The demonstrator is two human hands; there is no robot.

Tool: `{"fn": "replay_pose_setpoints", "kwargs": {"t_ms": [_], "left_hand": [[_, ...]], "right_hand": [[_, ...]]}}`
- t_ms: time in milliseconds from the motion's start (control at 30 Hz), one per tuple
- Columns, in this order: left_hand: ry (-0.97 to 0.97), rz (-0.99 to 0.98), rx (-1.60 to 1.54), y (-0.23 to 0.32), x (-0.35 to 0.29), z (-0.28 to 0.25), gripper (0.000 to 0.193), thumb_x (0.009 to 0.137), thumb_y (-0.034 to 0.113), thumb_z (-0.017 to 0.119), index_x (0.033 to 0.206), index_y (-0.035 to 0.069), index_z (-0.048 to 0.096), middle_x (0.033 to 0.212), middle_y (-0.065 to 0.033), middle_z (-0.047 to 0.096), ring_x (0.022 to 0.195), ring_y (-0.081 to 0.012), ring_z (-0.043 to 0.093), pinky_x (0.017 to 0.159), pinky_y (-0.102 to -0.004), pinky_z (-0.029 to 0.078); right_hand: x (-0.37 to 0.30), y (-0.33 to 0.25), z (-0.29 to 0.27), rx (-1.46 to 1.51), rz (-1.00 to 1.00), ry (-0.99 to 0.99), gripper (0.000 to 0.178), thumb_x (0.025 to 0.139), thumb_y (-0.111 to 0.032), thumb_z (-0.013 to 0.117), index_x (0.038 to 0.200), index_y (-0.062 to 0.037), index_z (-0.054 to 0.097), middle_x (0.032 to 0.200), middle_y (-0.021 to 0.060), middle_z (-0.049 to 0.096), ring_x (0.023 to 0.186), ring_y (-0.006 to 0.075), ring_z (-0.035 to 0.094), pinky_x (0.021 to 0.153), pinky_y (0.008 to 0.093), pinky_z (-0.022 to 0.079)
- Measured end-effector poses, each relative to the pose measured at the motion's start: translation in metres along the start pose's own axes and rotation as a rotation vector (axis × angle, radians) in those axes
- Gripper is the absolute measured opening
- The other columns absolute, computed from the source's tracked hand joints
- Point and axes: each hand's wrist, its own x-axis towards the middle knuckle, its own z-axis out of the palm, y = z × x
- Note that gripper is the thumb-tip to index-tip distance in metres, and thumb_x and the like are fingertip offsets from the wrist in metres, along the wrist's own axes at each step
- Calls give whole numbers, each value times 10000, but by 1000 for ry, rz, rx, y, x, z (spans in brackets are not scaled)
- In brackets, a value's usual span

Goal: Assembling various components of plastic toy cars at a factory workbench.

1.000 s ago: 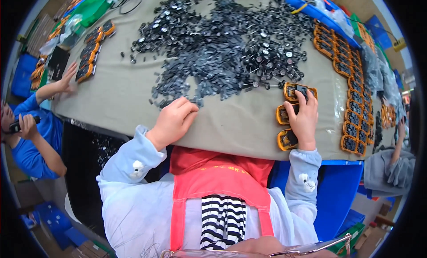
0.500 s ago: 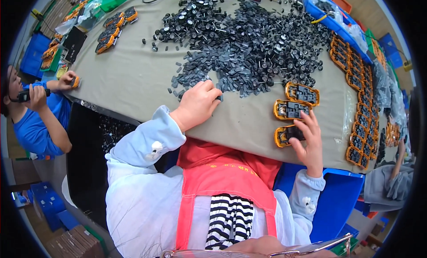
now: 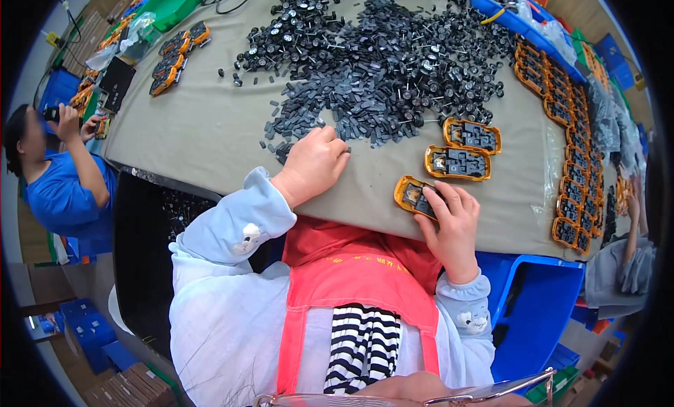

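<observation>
My right hand [image 3: 455, 221] grips the right end of an orange toy car body [image 3: 406, 191], which lies upside down near the table's front edge with its black underside up. Two more upturned car bodies, one nearer [image 3: 458, 163] and one farther [image 3: 472, 135], lie just beyond it. At the front of a heap of small flat black pieces [image 3: 365, 119], my left hand [image 3: 314, 161] is closed in a pinch. A dark edge of one small black piece [image 3: 348, 151] shows at its fingertips; the rest is hidden.
Black wheels on axles [image 3: 284, 38] are heaped behind the flat pieces. Rows of upturned car bodies [image 3: 577, 175] line the right side, beside a blue bin [image 3: 523, 35]. More cars [image 3: 168, 66] stand at far left. A person in blue [image 3: 67, 189] works at the left.
My right hand has closed on the nearest car body and drawn it left, away from the other two. My left hand has barely moved. The person at left has raised an orange object.
</observation>
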Motion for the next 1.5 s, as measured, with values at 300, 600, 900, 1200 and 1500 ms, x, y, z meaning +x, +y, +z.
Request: {"fn": "replay_pose_setpoints", "kwargs": {"t_ms": [300, 600, 900, 1200, 1500], "left_hand": [[-176, 85, 178, 0, 9, 5, 72, 823, 78, 653, 865, 19, 649, 880, -114, 585, 861, -304, 600, 738, -387, 522], [-225, 646, -149, 6, 20, -2, 185, 801, 86, 619, 972, 22, 648, 930, -85, 574, 837, -256, 577, 737, -347, 526], [-455, 991, -82, 2, 42, 7, 133, 807, 164, 598, 893, 70, 636, 979, -38, 552, 905, -209, 542, 767, -308, 512], [-527, 1076, -115, 3, 49, -4, 161, 794, 157, 604, 917, 56, 635, 974, -52, 561, 900, -223, 561, 798, -328, 516], [-315, 904, -173, 6, 22, -11, 144, 800, 127, 587, 908, 50, 643, 975, -70, 590, 892, -236, 577, 732, -349, 515]], "right_hand": [[16, -9, 13, 74, -90, -16, 515, 696, -150, 817, 1186, -98, 671, 1257, 76, 609, 1145, 310, 541, 981, 453, 404], [37, 10, 15, 178, -265, -107, 519, 665, -169, 822, 1162, -108, 685, 1236, 63, 623, 1123, 300, 550, 966, 446, 416], [45, 22, 21, 227, -363, -169, 521, 649, -172, 814, 1150, -107, 690, 1224, 59, 629, 1113, 300, 552, 960, 439, 438], [43, 20, 18, 274, -340, -192, 526, 652, -196, 814, 1157, -118, 689, 1226, 62, 624, 1120, 305, 556, 959, 445, 442], [54, 5, -11, 298, -335, -126, 440, 721, -175, 796, 1141, -106, 686, 1143, 75, 650, 1067, 300, 590, 913, 435, 475]]}}
